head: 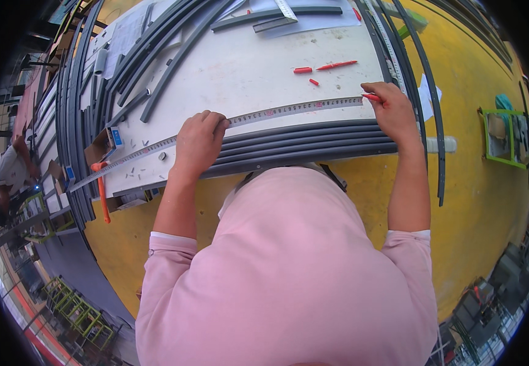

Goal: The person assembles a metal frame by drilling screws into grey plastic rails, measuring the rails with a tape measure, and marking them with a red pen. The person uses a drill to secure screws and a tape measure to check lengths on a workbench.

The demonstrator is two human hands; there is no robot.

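Note:
A long steel ruler (pixel 292 109) lies slantwise across the white worktable (pixel 255 68). My left hand (pixel 200 139) grips the ruler near its middle, fingertips on its edge. At the ruler's right end my right hand (pixel 390 110) holds a red marker (pixel 372 97), its tip beside the ruler's end. Along the near table edge, under my forearms, lie several dark grey profile bars (pixel 301 139). Beyond the ruler are a second red marker (pixel 336 65), a red cap (pixel 303 70) and a small red piece (pixel 314 82).
More grey profiles (pixel 168 59) lie at the left and far side. A set square (pixel 286 10) rests on paper at the back. At the left are an orange-handled hammer (pixel 103 192) and an open cardboard box (pixel 104 145). A person (pixel 15 169) is at the far left.

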